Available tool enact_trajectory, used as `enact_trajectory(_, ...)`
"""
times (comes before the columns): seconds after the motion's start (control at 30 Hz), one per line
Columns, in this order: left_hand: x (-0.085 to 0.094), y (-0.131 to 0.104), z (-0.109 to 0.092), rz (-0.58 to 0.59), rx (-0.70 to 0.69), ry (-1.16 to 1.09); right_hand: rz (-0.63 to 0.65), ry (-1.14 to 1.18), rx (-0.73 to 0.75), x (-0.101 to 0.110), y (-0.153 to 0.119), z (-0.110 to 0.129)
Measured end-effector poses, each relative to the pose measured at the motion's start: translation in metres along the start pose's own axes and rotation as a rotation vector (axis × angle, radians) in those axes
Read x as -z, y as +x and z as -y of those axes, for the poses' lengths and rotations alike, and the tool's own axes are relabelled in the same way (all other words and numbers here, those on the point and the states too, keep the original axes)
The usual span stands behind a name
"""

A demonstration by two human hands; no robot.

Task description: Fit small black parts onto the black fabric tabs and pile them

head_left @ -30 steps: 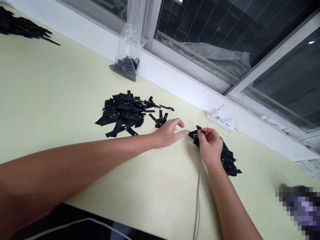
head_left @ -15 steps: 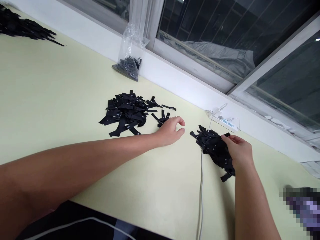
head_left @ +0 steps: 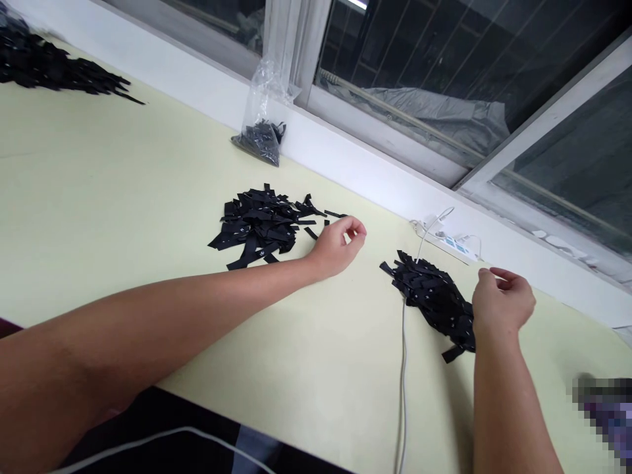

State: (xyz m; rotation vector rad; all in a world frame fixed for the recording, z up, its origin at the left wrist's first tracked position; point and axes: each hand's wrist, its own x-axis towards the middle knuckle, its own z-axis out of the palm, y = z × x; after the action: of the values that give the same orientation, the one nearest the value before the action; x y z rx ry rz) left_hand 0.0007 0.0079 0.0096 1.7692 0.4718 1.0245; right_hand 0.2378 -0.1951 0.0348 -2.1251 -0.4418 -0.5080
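"Cream tabletop (head_left: 336, 349), then; what lies nearest?"

"A white cord (head_left: 187, 430) curving below the slanting front edge (head_left: 237, 421). Next, a pale cable (head_left: 404, 375) crosses the top lengthwise and runs under the right pile (head_left: 434, 289) of black strips."

"And the hands?"

"The right hand (head_left: 503, 303) hangs beside that pile's outer side, fingers curled in towards the thumb. The left hand (head_left: 336, 250) sits between the two piles, thumb and fingertips bent into a near ring. At this size I can't fairly tell whether either set of tips meets, or pinches a strip."

"Where's the rest of the black stuff?"

"The left pile (head_left: 261, 220) lies past the left forearm, with loose strips (head_left: 334, 213) near that hand."

"What could go wrong?"

"A tug on the cable could drag the right pile, since the strips rest over it. A low sweep of the left arm might scatter the loose strips and mix the piles."

"Room to move?"

"Most of it is towards the front edge and between the piles. Behind, the white ledge (head_left: 340, 161) hems things in, with a power strip (head_left: 451, 245) and a clear bag (head_left: 259, 141) of black pieces against it. Farther left, another dark heap (head_left: 64, 69) bounds the reach."
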Motion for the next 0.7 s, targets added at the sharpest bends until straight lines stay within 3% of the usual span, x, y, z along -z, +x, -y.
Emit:
enact_trajectory(0.07,0.007,0.011,0.003,-0.116,0.002,-0.021,-0.037,0.044,0.002,-0.005,-0.014,0.013)
enact_trajectory(0.13,0.015,0.019,0.007,-0.168,0.011,0.028,0.02,0.056,0.052,-0.011,-0.03,0.028)
enact_trajectory(0.27,0.03,0.024,0.013,0.027,-0.066,0.345,0.209,0.08,0.183,-0.021,-0.059,0.046)
enact_trajectory(0.4,0.035,0.017,0.017,0.217,-0.186,0.712,0.29,0.089,0.27,-0.027,-0.068,0.048)
enact_trajectory(0.53,0.035,0.017,0.024,0.26,-0.196,0.917,0.306,0.104,0.284,-0.03,-0.069,0.047)
enact_trajectory(0.7,0.038,0.022,0.03,0.266,-0.143,1.004,0.326,0.12,0.274,-0.031,-0.07,0.047)
